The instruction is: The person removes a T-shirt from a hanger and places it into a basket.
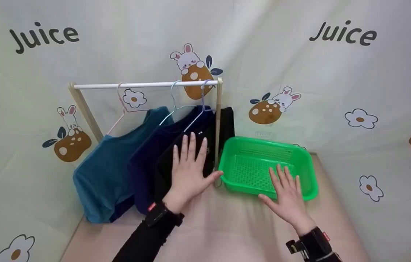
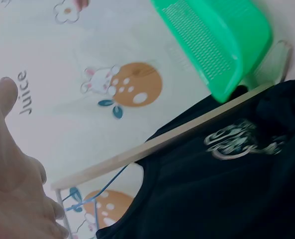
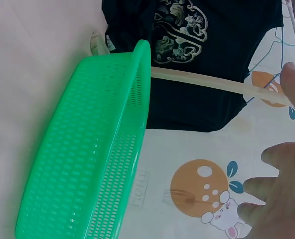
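Clothes rack [image 1: 147, 85], green basket [image 1: 240, 171], left hand [image 1: 187, 176] and right hand [image 1: 288, 196]

Beyond the left fingers, the rack carries a teal top [image 1: 105, 174], navy top [image 1: 140, 178] and black top [image 2: 187, 194]. The green basket sits just beyond the right fingers. Both hands' fingers are spread wide, holding nothing.

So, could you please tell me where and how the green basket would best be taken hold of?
Probably by the rim at its right end, the right hand coming from above and the right, fingers inside, thumb outside. The green basket sits open side up, leaving that rim exposed, whereas its left end is close to the wooden rack post.
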Available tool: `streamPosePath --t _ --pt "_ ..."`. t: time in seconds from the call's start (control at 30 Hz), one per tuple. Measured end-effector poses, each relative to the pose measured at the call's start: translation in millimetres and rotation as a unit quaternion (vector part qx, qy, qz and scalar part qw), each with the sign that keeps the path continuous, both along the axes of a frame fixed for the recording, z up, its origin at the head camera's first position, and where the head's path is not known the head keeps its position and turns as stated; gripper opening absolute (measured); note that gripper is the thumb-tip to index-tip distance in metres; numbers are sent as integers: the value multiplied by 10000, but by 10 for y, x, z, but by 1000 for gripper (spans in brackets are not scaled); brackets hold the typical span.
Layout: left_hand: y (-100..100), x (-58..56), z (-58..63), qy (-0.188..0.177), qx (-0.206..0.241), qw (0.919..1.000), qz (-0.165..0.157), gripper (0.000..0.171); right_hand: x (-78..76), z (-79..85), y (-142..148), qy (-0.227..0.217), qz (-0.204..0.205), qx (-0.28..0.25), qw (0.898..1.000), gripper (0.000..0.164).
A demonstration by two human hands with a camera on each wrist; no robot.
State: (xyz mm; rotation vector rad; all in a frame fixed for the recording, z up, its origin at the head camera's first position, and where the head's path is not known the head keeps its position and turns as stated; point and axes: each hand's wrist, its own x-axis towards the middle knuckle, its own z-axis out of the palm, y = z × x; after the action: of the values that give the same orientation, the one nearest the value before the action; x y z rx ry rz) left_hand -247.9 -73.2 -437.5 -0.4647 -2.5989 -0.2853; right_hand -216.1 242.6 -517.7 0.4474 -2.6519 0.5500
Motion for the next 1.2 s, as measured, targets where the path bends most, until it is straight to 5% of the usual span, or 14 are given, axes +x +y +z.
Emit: streamPosePath --t 0.5,1.2 --pt "7 -423 400 -368 744 9965 129 88 -160 -313 -117 793 20 -1112 9906 71" --pt "117 -857 746 -744 1236 9892 248 73 -151 -675 -370 379 218 -1216 9916 71"
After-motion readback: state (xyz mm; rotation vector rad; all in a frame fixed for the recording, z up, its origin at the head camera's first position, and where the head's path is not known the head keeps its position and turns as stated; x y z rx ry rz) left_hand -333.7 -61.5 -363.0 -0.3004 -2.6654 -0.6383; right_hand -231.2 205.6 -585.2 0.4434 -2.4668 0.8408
